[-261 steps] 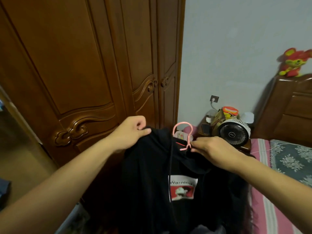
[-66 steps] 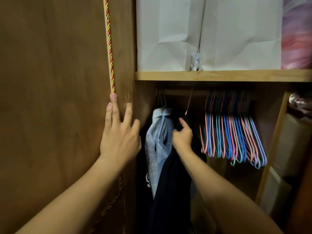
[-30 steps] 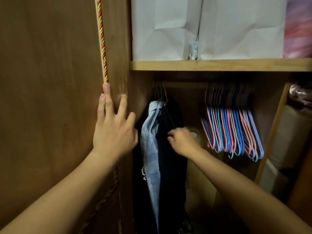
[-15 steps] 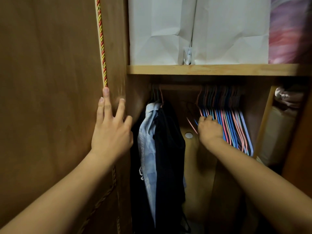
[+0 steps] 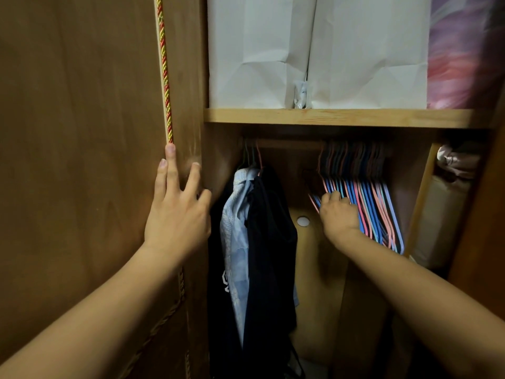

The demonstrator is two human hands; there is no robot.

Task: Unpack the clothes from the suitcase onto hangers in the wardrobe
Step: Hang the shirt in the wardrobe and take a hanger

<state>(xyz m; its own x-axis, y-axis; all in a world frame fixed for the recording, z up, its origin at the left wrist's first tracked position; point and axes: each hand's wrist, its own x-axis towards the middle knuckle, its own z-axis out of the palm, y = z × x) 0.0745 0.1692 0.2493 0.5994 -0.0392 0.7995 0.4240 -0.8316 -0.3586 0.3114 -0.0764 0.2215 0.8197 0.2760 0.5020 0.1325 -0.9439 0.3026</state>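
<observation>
Inside the open wardrobe, a black garment (image 5: 270, 242) hangs on a pink hanger from the rail, beside a light blue shirt (image 5: 235, 222). To the right, several empty pink and blue hangers (image 5: 374, 203) hang bunched together. My right hand (image 5: 337, 214) is at the left end of that bunch, its fingers curled over the leftmost hangers. My left hand (image 5: 177, 212) rests flat, fingers spread, on the inner face of the wardrobe door (image 5: 82, 160). The suitcase is out of view.
A wooden shelf (image 5: 341, 117) above the rail carries white paper bags (image 5: 314, 50) and a pink-purple bundle (image 5: 464, 50). A vertical divider (image 5: 420, 201) on the right separates off a compartment with folded bedding (image 5: 442, 214). A braided cord (image 5: 164, 64) runs down the door edge.
My right hand left the hung black garment and moved right to the bunch of empty hangers, then closed its fingers over the leftmost ones. My left hand stayed on the door.
</observation>
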